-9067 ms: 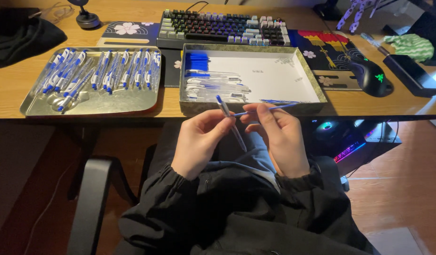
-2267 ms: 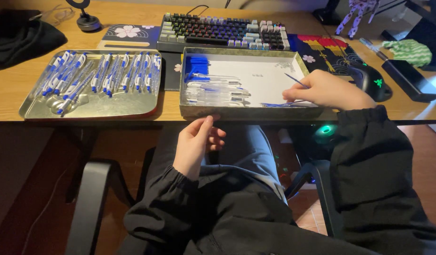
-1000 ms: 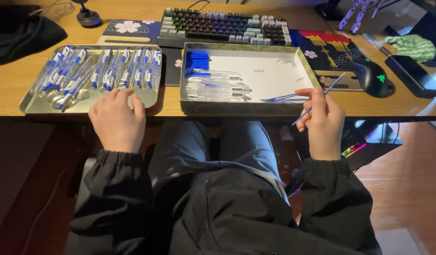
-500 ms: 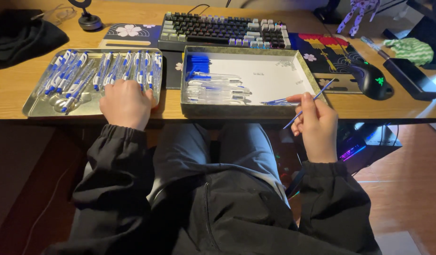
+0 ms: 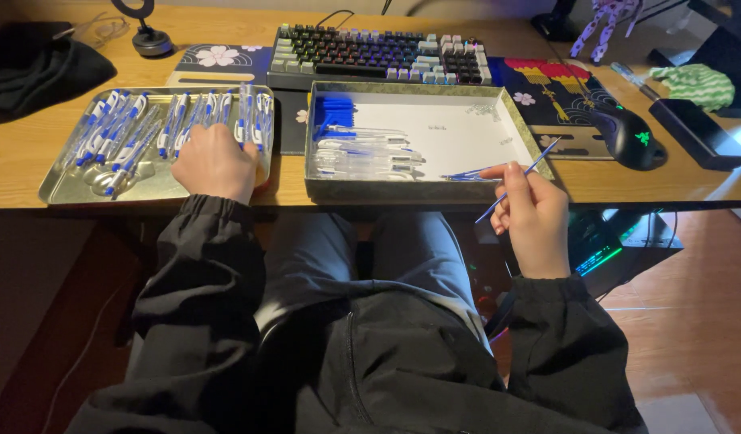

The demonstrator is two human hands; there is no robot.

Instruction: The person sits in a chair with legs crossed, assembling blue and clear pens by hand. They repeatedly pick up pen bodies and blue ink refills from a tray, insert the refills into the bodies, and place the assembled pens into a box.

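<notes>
From the head camera, looking down over my lap, I see my left hand (image 5: pixel 216 163) at the left centre of the frame, resting palm-down in the silver metal tray (image 5: pixel 61 186); its fingers are curled over the near end of the row of blue-and-white pens (image 5: pixel 177 122), and I cannot tell whether they actually pinch one, since the back of the hand hides the fingertips. The pens lie side by side in neat rows, which I judge keeps finished ones sorted. My right hand (image 5: pixel 531 210), right of centre, is closed lightly around a thin blue ink refill (image 5: pixel 521 178), pinched between thumb and forefinger and angled up toward the upper right, its tip over the near right corner of the shallow box (image 5: pixel 434 191). Inside that box, clear pen barrels (image 5: pixel 362 157) and blue caps (image 5: pixel 333 112) are grouped at its left side, within easy reach. A keyboard (image 5: pixel 378 56) sits behind it at the top, a mouse (image 5: pixel 627 137) to the right.
</notes>
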